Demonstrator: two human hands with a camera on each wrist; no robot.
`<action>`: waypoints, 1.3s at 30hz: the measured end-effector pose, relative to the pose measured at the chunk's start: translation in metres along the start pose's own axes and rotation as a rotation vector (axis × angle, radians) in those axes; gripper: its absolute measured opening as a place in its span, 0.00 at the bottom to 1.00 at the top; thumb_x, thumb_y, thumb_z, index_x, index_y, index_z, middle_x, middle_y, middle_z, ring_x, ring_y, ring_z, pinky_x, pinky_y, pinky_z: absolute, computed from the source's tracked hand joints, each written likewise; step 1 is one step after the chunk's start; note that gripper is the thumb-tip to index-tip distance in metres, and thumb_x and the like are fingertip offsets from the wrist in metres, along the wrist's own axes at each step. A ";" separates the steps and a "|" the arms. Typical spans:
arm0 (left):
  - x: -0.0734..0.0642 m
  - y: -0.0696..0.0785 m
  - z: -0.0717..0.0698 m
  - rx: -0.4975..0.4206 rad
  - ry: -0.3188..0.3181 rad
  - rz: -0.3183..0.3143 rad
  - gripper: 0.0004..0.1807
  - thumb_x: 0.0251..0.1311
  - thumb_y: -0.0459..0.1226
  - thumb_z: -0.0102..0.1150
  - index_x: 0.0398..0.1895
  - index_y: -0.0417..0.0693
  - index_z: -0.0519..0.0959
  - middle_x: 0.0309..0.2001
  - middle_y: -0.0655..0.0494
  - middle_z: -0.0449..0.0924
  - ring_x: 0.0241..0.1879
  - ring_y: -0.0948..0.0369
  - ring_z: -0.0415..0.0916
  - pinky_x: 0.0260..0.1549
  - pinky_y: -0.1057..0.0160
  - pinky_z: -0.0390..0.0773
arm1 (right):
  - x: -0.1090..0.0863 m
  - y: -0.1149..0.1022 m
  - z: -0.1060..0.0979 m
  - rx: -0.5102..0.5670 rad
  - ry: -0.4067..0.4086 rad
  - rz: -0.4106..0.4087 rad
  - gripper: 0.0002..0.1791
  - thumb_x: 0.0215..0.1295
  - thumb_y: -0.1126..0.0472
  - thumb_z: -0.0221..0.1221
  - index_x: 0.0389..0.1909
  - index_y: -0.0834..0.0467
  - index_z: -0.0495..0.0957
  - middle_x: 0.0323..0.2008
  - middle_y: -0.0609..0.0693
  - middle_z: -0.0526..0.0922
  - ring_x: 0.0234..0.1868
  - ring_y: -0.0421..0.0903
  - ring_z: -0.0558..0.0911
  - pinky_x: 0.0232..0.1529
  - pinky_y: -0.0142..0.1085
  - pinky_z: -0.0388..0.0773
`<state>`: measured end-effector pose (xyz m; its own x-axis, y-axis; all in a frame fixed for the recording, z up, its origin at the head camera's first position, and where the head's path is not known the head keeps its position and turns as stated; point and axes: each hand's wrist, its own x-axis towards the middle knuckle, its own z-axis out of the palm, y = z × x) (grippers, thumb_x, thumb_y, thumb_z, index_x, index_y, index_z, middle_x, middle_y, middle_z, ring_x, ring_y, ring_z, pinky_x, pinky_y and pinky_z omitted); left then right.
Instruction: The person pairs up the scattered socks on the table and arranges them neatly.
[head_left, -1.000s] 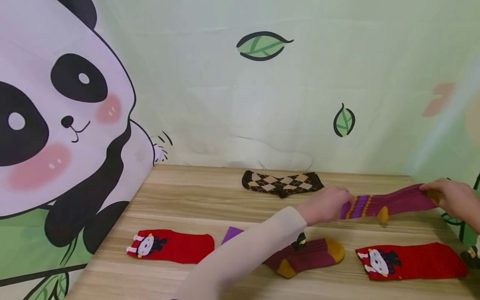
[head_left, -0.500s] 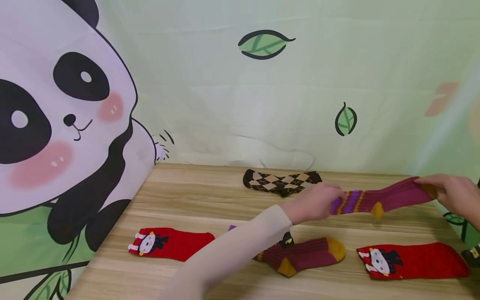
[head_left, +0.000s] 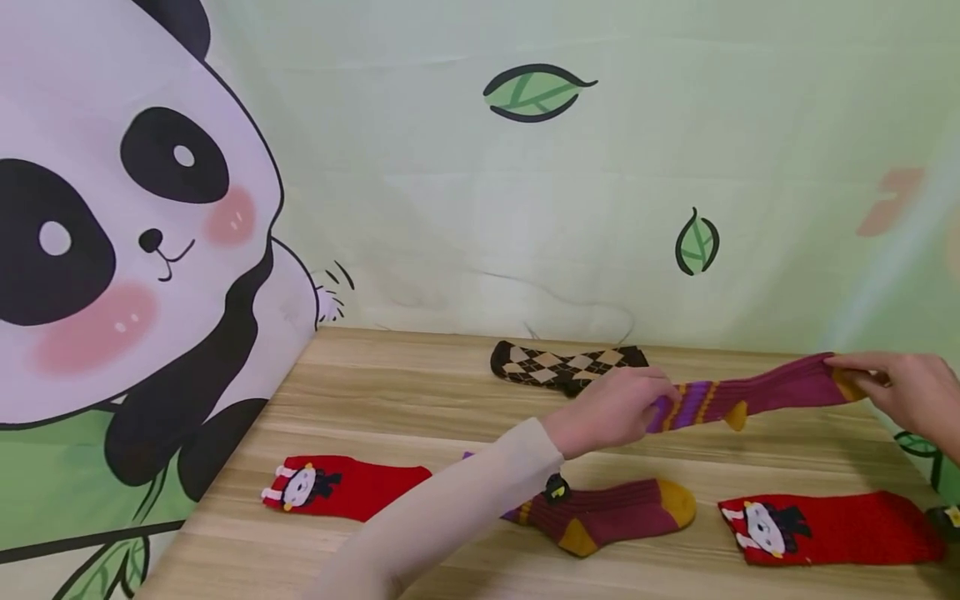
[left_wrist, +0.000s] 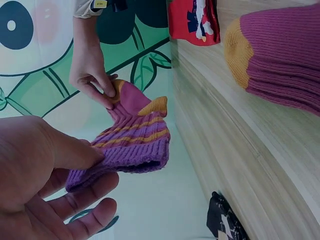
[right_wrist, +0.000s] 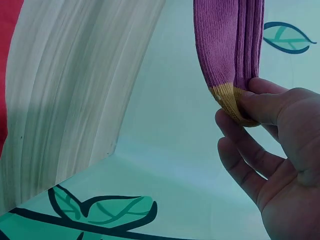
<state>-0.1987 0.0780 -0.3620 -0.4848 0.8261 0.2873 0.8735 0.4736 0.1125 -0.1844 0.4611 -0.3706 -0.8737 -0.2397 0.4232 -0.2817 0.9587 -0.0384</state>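
Note:
A maroon sock [head_left: 787, 387] with a mustard heel and toe and a purple striped cuff is stretched between both hands above the table. My left hand [head_left: 611, 410] pinches its cuff; in the left wrist view the thumb lies over the purple ribbed edge [left_wrist: 135, 157] and the cuff opening shows. At the other end my right hand [head_left: 911, 396] pinches the mustard toe [right_wrist: 231, 102] between thumb and fingers. A matching maroon sock [head_left: 626, 512] lies flat on the table below, its cuff partly hidden behind my left forearm.
On the wooden table [head_left: 375, 375] lie a red sock [head_left: 360, 487] at left, partly covered by my sleeve, and another red sock [head_left: 862, 527] at right. A black-and-tan argyle sock [head_left: 555, 364] lies near the back edge. A panda-printed backdrop [head_left: 420, 208] stands behind.
Both hands have shifted left with the stretched sock, the left hand more. The right hand's end has risen slightly. The socks on the table have stayed in place.

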 end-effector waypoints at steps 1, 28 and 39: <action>-0.002 0.000 -0.001 -0.005 0.007 -0.005 0.17 0.69 0.28 0.56 0.57 0.48 0.84 0.54 0.59 0.83 0.49 0.67 0.80 0.44 0.80 0.73 | 0.000 -0.001 0.000 0.001 0.003 -0.006 0.16 0.59 0.79 0.65 0.49 0.70 0.83 0.39 0.76 0.82 0.18 0.45 0.65 0.17 0.34 0.57; -0.059 -0.027 -0.021 -0.045 0.121 -0.070 0.22 0.64 0.20 0.56 0.56 0.46 0.84 0.58 0.55 0.83 0.58 0.60 0.80 0.53 0.75 0.76 | 0.009 -0.048 -0.010 0.068 0.046 -0.111 0.19 0.57 0.81 0.65 0.49 0.65 0.85 0.41 0.72 0.84 0.22 0.47 0.70 0.18 0.31 0.59; -0.083 -0.038 -0.030 -0.099 0.189 -0.087 0.22 0.63 0.17 0.52 0.54 0.43 0.84 0.56 0.50 0.84 0.57 0.56 0.81 0.57 0.70 0.76 | 0.013 -0.067 -0.013 0.076 0.036 -0.147 0.22 0.55 0.81 0.67 0.49 0.61 0.86 0.43 0.69 0.85 0.27 0.52 0.77 0.21 0.29 0.69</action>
<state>-0.1909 -0.0176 -0.3613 -0.5497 0.7070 0.4449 0.8334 0.5002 0.2349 -0.1716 0.3955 -0.3508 -0.8064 -0.3694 0.4619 -0.4359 0.8990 -0.0419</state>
